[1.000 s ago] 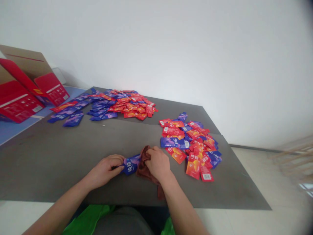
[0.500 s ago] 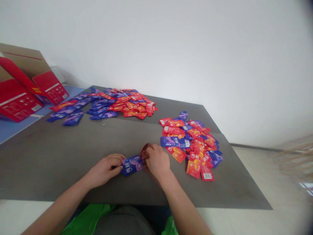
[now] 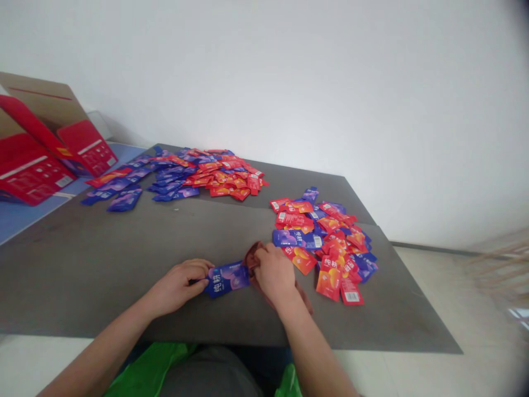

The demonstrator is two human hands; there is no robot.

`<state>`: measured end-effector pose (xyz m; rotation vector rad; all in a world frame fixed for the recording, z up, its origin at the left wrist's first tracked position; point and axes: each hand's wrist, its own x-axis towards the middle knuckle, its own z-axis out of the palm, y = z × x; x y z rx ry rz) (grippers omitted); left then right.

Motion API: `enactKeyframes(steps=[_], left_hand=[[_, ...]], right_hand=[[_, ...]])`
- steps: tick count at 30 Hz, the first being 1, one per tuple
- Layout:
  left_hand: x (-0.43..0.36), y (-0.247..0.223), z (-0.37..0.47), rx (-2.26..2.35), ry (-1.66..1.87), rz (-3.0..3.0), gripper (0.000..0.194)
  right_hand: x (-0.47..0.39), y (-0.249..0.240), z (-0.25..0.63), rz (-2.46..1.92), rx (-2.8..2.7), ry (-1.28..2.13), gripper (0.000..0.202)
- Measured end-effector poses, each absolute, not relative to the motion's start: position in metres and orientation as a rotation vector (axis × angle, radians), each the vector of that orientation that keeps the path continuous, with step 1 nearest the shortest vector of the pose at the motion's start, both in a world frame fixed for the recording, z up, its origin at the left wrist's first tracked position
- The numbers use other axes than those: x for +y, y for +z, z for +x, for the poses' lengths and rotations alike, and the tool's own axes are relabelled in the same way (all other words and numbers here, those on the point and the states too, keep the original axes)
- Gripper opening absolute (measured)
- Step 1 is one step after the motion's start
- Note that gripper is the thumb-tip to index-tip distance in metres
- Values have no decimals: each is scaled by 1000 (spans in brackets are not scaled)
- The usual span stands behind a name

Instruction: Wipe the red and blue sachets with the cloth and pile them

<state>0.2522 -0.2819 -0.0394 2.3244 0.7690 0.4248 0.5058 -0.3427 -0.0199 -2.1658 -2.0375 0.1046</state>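
A blue-purple sachet (image 3: 229, 278) with white lettering lies on the dark grey table in front of me. My left hand (image 3: 184, 284) pinches its left end between thumb and fingers. In my right hand (image 3: 276, 273) is a bunched brown cloth (image 3: 253, 257), pressed against the sachet's right end. Part of that cloth trails out below my right wrist. Just beyond my right hand is a loose pile of red and blue sachets (image 3: 329, 272), with one blue sachet (image 3: 295, 239) at its near left side.
A larger heap of red and blue sachets (image 3: 223, 177) lies at the back left of the table (image 3: 124, 259). Open red cardboard boxes (image 3: 85, 146) stand on a blue surface at far left. A white wall rises behind the table.
My right hand has slid rightward with the cloth along the sachet, showing more of its printed face. My left hand keeps its pinch in nearly the same place.
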Motion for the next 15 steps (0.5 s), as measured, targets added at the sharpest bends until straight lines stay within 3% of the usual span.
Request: enactKeyframes(steps=[4, 10, 15], left_hand=[[-282, -38, 251, 772, 426, 2313, 30], [-283, -36, 254, 730, 418, 2325, 28], [-285, -37, 254, 774, 420, 2352, 28]], right_hand=[[-344, -3, 518, -2208, -1941, 80, 10], [-367, -4, 449, -1802, -2257, 188, 11], [-358, -24, 480, -2036, -2129, 171, 9]])
